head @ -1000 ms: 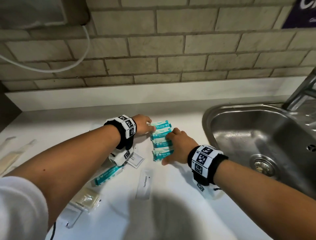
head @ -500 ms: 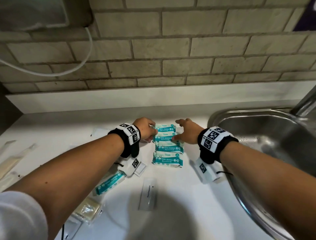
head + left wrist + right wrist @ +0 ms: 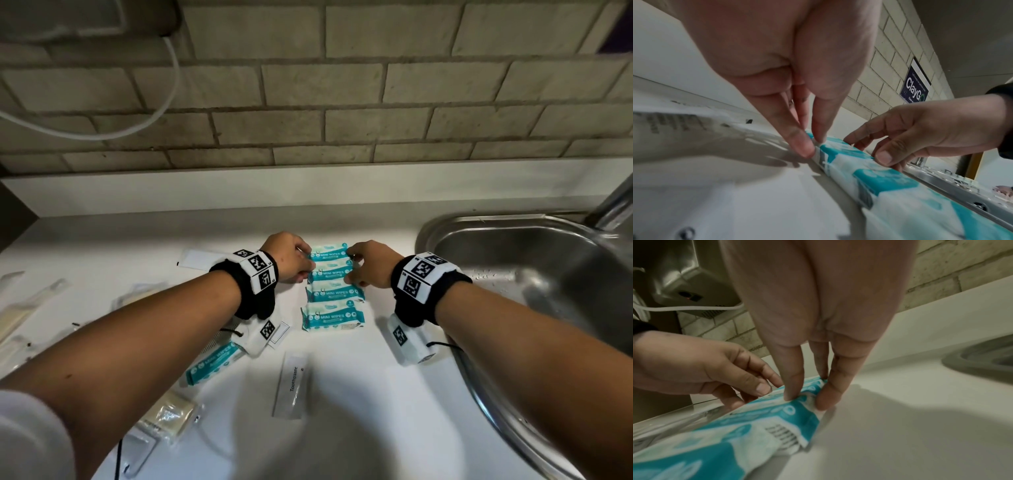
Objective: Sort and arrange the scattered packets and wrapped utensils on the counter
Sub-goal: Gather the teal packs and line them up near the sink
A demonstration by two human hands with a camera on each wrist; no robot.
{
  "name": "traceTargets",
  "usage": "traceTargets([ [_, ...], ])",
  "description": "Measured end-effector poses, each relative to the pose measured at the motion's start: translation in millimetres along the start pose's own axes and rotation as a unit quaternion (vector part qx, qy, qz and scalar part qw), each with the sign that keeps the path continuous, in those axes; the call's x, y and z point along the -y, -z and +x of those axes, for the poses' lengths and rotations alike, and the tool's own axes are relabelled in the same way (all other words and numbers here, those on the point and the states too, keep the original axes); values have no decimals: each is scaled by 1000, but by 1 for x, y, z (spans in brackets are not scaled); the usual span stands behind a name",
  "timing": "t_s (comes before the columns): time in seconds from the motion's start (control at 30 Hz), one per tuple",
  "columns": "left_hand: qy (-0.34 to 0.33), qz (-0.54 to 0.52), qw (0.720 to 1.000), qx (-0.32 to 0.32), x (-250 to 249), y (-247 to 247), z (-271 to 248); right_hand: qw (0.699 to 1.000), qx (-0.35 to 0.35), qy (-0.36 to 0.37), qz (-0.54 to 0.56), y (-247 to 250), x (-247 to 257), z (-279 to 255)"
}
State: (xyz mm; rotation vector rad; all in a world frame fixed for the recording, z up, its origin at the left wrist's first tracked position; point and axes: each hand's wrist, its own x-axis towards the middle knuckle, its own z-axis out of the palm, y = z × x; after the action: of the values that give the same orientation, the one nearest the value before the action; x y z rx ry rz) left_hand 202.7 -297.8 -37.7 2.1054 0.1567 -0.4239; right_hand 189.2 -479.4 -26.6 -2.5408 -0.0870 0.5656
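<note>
Brick-tiled washroom corner

A pale brick wall (image 3: 342,113) rises behind the white surface (image 3: 359,428); a steel sink (image 3: 534,274) sits at right, a metal dryer (image 3: 690,280) with white cable (image 3: 164,102) upper left, a dark sign (image 3: 914,87) on the wall

steel sink (image 3: 513,281): right of the hands | brick-tile wall (image 3: 342,102): beyond the hands | white cable (image 3: 150,113): upper left | dark sign (image 3: 914,87): on wall | metal dispenser (image 3: 684,280): wall-mounted, left
</note>
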Motion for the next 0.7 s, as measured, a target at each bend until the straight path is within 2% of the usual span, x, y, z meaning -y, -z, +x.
traceTargets([
  [0.13,0,1,1000,-2,0,0,-1,1000,-11,-7,13,-1,-1,-1],
  [0.37,-11,12,1000,-3,2,1,0,999,-11,-8,-34,0,3,-2],
  [0.43,-54,102,993,-11,3,3,1,996,-39,16,-79,-2,3,-6],
  [0.53,-151,268,951,-30,0,7,0,986,-81,120,-85,-8,5,-23],
  [0.63,-210,356,910,35,-7,6,2,965,-10,226,-134,-19,10,-39],
  [0.7,-211,410,883,91,-10,2,5,957,27,233,-172,-28,11,-42],
])
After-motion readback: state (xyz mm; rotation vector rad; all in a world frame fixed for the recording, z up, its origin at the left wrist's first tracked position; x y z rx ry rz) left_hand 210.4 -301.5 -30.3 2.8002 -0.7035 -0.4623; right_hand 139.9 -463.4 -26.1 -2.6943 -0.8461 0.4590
